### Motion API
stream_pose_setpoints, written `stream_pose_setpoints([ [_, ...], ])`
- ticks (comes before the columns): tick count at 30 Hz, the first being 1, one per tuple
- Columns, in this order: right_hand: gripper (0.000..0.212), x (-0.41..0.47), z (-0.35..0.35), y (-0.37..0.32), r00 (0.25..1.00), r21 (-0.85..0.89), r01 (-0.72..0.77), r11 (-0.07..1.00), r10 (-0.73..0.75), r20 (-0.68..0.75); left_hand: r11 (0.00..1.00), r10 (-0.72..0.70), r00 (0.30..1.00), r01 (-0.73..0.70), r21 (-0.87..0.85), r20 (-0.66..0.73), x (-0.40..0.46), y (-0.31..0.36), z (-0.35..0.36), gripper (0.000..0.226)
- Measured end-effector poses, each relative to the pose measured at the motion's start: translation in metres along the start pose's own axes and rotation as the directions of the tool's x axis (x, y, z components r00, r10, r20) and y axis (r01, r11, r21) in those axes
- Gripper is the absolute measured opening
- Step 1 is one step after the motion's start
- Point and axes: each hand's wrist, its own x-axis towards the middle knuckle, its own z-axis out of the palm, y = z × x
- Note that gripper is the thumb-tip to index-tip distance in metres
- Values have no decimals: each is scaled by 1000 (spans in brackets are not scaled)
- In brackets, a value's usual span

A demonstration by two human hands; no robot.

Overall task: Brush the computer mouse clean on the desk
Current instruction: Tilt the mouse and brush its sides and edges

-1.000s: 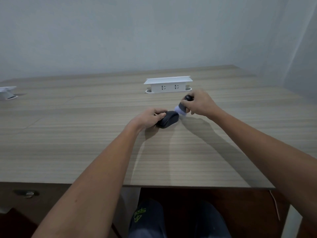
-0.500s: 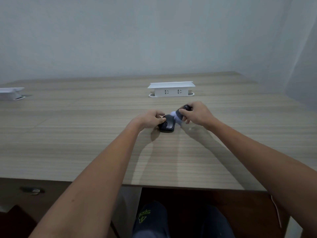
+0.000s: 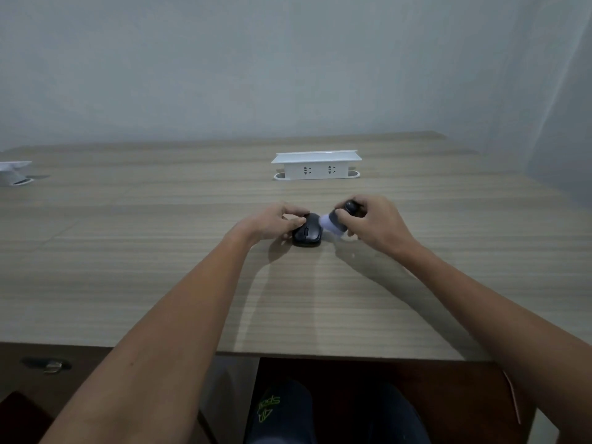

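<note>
A black computer mouse (image 3: pixel 307 234) lies flat on the wooden desk (image 3: pixel 160 251), its scroll wheel facing me. My left hand (image 3: pixel 275 221) grips its left and far side with thumb and fingers. My right hand (image 3: pixel 371 224) holds a small brush (image 3: pixel 333 222) with a black round handle and pale bristles. The bristles touch the mouse's far right edge.
A white pop-up power socket box (image 3: pixel 316 165) stands on the desk just beyond my hands. Another white fixture (image 3: pixel 14 173) sits at the far left edge. The desk's front edge (image 3: pixel 320 355) runs above my knees. A drawer with a key (image 3: pixel 53 366) is at the lower left.
The mouse went from tilted up in my left hand to lying flat on the desk. My right hand with the brush shifted from the mouse's far end to its right side.
</note>
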Motion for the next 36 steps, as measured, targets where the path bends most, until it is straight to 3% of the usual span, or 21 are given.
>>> stream_pose_setpoints([
  [3,12,-8,7,-5,982,-86,126,988,-112,152,1000,19,1000,-19,18,-11,3,-3,1,33],
  [8,11,0,-4,-1,994,-165,107,980,-108,4,979,86,995,-76,187,-44,6,3,-4,28],
  [12,12,-8,0,-8,973,-119,196,973,-178,144,965,106,991,-83,251,-81,13,7,-5,24],
  [14,11,-9,2,-4,970,-141,195,971,-170,172,967,112,990,-88,238,-89,17,8,-4,26],
  [19,11,-5,-5,-4,985,-189,173,967,-170,32,984,117,990,-105,144,-75,22,4,-4,34],
  [22,11,-12,3,-10,969,-162,237,958,-223,103,988,129,992,-127,84,-17,22,3,-4,35],
  [24,12,-10,4,-5,975,-171,213,962,-198,97,984,128,991,-131,118,33,22,6,-4,39],
  [28,13,0,-6,8,994,-182,87,979,-99,-54,960,137,986,-155,234,93,24,8,-3,37],
  [31,14,-5,-2,3,995,-93,98,991,-98,3,955,143,985,-164,249,101,26,4,-3,36],
  [33,14,-7,2,5,993,-139,105,985,-98,60,953,150,983,-173,250,106,25,7,-3,36],
  [36,14,0,-4,14,996,-234,64,970,-77,-45,950,159,982,-181,256,106,25,10,-1,36],
])
